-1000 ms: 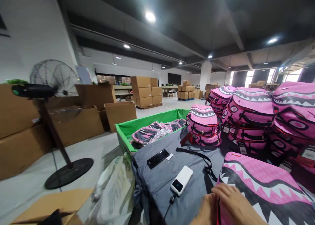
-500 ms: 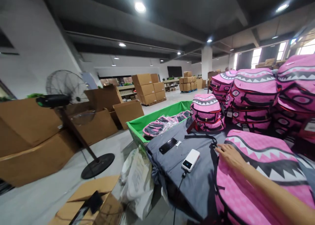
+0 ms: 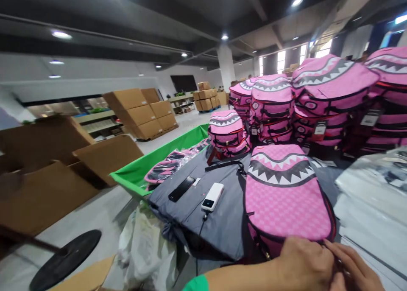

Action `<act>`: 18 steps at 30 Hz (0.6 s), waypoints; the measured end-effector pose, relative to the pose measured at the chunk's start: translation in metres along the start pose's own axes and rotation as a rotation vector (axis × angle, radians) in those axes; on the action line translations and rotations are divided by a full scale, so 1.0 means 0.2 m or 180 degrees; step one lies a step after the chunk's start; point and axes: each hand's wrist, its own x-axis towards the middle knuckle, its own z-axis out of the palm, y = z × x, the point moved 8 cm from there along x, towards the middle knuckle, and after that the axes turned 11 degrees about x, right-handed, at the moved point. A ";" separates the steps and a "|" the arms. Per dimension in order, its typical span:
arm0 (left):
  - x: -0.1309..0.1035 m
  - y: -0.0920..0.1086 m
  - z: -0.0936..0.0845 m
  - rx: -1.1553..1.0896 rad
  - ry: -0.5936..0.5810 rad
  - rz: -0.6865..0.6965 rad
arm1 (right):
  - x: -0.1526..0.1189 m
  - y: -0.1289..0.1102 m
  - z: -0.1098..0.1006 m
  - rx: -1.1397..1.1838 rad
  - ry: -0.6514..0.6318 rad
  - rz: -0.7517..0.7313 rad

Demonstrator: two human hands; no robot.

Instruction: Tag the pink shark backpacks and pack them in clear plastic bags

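Note:
A pink backpack (image 3: 288,197) with a black-and-white shark-tooth pattern lies on a grey covered surface in front of me. My left hand (image 3: 305,263), reaching in from a green sleeve, is closed at the bag's near edge. Beside it, my right hand (image 3: 354,263) has its fingers bent in toward the left one, at the bag's lower right corner. Both hands grip the bag's dark edge; the exact part between the fingers is hidden. A white power bank (image 3: 212,197) with a cable and a black phone (image 3: 182,189) lie left of the bag.
Stacked pink backpacks (image 3: 333,83) stand behind. White plastic packaging (image 3: 375,202) is piled at right. A green bin (image 3: 127,178) holds wrapped pink bags. Cardboard boxes (image 3: 140,113), a white plastic bag (image 3: 149,248) and a round black stand base (image 3: 68,259) are at left.
The view has swung right. One hand was at the bag's far left edge by a black strap; now both hands are together at its near edge. The backpack looks turned more upright toward me.

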 end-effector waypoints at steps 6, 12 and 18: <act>-0.13 -0.23 -0.08 0.1367 0.0535 0.0378 | 0.05 -0.08 -0.15 0.0041 0.1379 0.1397; -0.26 -0.05 -0.01 0.1602 0.1697 0.1025 | 0.53 0.22 -0.21 -0.0023 0.1481 0.1225; -0.05 -0.17 -0.11 0.1268 0.1416 0.0300 | 0.89 0.42 -0.03 -0.0011 0.0509 0.1133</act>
